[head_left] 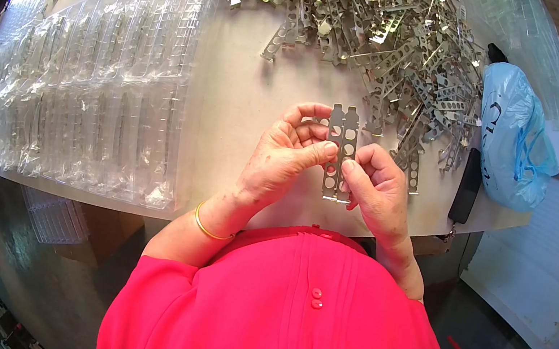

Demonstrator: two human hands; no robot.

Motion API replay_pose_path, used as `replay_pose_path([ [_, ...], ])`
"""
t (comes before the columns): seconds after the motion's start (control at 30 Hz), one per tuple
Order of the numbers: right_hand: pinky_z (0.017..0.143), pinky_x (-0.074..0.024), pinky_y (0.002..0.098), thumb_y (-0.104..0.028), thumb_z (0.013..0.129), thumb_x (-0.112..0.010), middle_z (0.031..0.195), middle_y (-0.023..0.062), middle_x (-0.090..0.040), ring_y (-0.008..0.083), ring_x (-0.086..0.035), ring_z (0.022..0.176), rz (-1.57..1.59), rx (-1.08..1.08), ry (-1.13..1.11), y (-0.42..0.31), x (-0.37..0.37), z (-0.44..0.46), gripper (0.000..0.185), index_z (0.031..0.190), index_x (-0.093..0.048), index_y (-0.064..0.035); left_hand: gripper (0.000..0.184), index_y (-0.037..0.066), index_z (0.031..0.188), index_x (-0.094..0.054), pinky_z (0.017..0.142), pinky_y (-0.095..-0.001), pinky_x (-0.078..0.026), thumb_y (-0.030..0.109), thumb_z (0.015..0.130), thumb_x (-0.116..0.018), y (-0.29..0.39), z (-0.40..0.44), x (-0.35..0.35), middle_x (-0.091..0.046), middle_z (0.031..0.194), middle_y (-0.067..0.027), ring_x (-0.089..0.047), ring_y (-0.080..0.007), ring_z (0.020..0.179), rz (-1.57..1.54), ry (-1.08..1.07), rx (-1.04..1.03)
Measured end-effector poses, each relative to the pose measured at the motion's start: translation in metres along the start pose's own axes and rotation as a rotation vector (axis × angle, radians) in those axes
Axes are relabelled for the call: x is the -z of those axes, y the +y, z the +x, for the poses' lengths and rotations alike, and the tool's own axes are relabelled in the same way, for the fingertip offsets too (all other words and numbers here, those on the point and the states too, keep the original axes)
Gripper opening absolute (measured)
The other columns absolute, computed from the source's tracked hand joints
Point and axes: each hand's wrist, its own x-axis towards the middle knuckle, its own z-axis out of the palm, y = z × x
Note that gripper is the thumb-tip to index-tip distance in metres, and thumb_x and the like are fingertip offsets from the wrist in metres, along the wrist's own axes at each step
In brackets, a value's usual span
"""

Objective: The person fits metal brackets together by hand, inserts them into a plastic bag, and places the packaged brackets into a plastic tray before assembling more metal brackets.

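1. While both hands are pinching the two metal strips (342, 139) side by side over the table's (231, 108) near edge, slipping is looking like the chief risk: the thumbs are bearing on narrow, perforated metal, so uneven pressure could be skewing the pair or dropping one.
2. The strips are standing roughly parallel, their long sides nearly meeting. They are showing dull grey faces, a row of round holes, notched tabs at the far end and a brighter lip at the near end. Whether they are joining anywhere is staying unclear.
3. The left hand (282, 157) is gripping the left strip, thumb in front and fingers curling behind. The right hand (378, 190) is clasping the lower right strip between its thumb and bent fingers.
4. Farther off, a heap of similar metal pieces (414, 64) is sprawling towards the right hand; because loose ends are jutting near it, a knuckle could be catching or a dropped strip could be mixing in.
5. To the left, clear plastic trays (180, 137) are holding wrapped contents; to the right, a dark bar (467, 186) is lying beside a blue bag (513, 131).
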Motion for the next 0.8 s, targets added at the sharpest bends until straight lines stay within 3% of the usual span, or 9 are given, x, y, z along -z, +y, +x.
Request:
replay_pose_path([
  [0.8, 0.047, -0.0387, 0.0185, -0.014, 0.097, -0.062, 0.073, -0.0004, -0.061, 0.0024, -0.05, 0.055, 0.042, -0.019, -0.024, 0.0015, 0.0019, 0.0001, 0.011, 0.092, -0.056, -0.0072, 0.046, 0.001, 0.133, -0.048, 0.077, -0.0281, -0.055, -0.002, 0.091, -0.067, -0.0003, 0.0007, 0.0015, -0.067, 0.099, -0.0078, -0.065, -0.0139, 0.084, 0.001, 0.013, 0.025],
])
